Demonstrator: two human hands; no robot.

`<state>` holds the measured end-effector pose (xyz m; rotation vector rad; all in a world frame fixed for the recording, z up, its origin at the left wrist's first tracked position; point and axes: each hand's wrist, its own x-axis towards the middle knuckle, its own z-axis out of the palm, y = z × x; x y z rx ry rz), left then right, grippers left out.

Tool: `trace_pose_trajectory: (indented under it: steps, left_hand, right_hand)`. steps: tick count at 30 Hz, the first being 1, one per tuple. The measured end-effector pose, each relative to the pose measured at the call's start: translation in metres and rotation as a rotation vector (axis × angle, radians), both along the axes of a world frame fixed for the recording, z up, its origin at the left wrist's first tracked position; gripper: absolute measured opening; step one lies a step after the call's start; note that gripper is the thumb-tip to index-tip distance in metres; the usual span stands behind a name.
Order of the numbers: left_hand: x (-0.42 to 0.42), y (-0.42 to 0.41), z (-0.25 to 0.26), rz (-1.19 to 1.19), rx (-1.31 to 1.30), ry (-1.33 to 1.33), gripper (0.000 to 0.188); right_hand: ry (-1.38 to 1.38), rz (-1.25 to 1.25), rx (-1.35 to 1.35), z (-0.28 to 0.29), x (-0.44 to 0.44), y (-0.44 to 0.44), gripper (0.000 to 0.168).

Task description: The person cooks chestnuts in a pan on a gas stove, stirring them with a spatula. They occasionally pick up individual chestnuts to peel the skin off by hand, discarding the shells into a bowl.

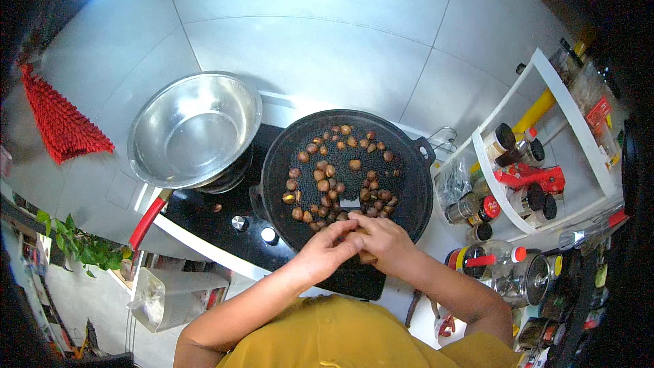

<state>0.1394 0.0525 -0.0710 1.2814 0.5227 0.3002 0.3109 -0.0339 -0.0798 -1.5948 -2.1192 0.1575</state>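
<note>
A round black pan [409, 128] on the cooktop holds dark small beads [340, 155] and several brown chestnuts [354, 164]. Some shells are split, showing yellow flesh. At the pan's near side, my left hand [332, 248] and my right hand [384, 244] meet and overlap. Just beyond the fingers a pale metal spatula blade [350, 203] shows among the chestnuts. Both hands appear closed around its handle, a brown bit of which peeks out below the palms. Most of the handle is hidden.
Left of the pan stands a steel frying pan [204, 128] with a red handle [148, 222]. Two knobs [269, 235] sit on the black glass cooktop [204, 214]. A white rack [483, 158] of jars stands to the right, with more jars [513, 276] nearer me. Behind is a tiled wall [306, 51].
</note>
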Motion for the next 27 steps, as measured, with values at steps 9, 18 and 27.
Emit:
trace_pose_trajectory:
  steps: [9, 18, 27]
  left_hand:
    - [0.005, -0.029, 0.035, -0.192, 0.252, -0.058, 0.055]
    - [0.002, -0.050, 0.067, -0.323, 0.614, -0.164, 0.061]
    - [-0.013, -0.042, 0.078, -0.303, 0.655, -0.098, 0.054]
  right_hand:
    - [0.273, -0.219, 0.132, 0.022, -0.006, -0.056, 0.027]
    - [0.397, -0.392, 0.093, 0.050, -0.024, -0.109, 0.032]
    - [0.758, -0.295, -0.067, 0.081, 0.004, -0.092, 0.027]
